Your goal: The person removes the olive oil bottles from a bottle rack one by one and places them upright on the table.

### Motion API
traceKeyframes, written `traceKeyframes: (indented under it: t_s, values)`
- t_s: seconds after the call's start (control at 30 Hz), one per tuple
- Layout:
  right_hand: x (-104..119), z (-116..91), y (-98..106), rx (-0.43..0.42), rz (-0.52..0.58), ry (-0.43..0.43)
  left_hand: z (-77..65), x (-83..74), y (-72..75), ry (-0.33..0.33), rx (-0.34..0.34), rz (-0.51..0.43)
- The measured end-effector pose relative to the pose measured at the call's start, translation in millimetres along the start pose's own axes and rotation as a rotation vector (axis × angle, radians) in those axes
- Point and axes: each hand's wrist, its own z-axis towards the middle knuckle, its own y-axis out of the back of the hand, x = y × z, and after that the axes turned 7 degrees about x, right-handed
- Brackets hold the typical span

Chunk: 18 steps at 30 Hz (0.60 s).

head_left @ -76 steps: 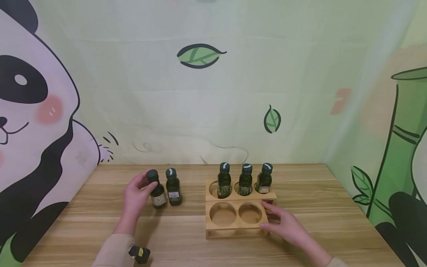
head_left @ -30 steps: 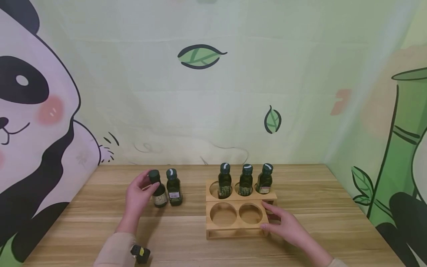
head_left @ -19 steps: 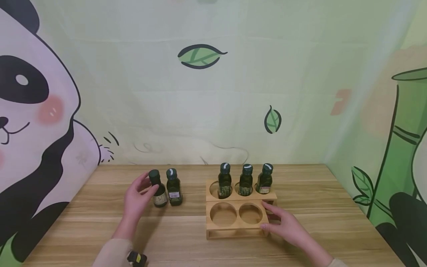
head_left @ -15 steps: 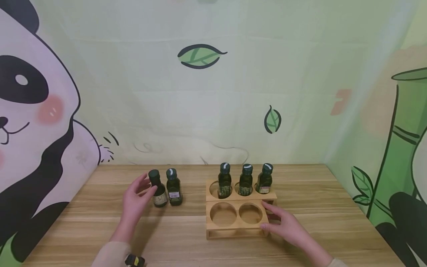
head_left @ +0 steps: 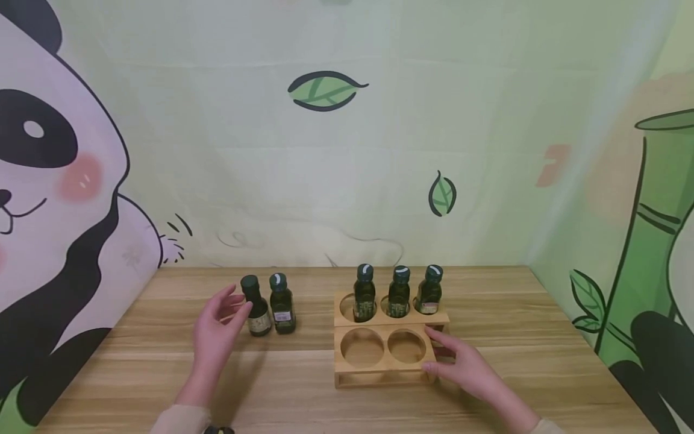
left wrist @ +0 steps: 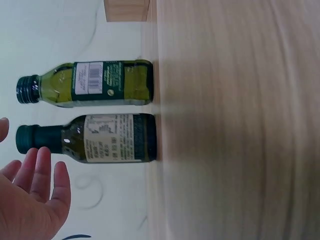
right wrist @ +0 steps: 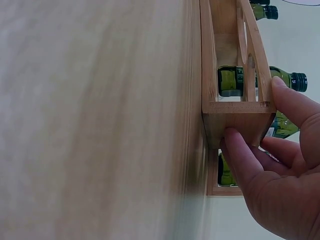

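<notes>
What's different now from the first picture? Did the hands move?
The left hand let go of the cream-labelled bottle and moved back, leftward and toward the person. The right hand still holds the wooden rack, its three bottles stay put, and the bottle outside it hasn't moved.

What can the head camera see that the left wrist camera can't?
Head camera only: the right hand, three green glass bottles in a pale wooden rack, and a painted black-and-white panda. Left wrist camera only: barcode-like lines and fine label print. Both: the left hand, two more green glass bottles and the brown wooden table; a wooden corner in the wrist view may be the rack.
</notes>
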Motion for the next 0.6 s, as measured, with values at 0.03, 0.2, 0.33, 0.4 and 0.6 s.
traceKeyframes:
  t_s: [0.03,0.2,0.33,0.4,0.6]
  values:
    - [0,0,0,-0.001,0.001,-0.001,-1.0,-1.2,-0.4,-0.007,-0.007,-0.001]
    - [2,-1,-1,-0.001,0.002,-0.001,-6.0,-7.9,-2.4,-0.014,-0.007,0.003]
    - [2,-1,-1,-0.001,0.000,-0.005,-10.5,-14.5,-4.3,-0.015,0.003,-0.006]
    - [2,-1,-1,-0.004,0.001,-0.011,-12.6,-17.6,-5.7,-0.018,0.006,-0.017]
    - [1,-1,0,-0.006,-0.008,-0.009,-18.5,-22.8,-13.0,-0.041,0.018,-0.037]
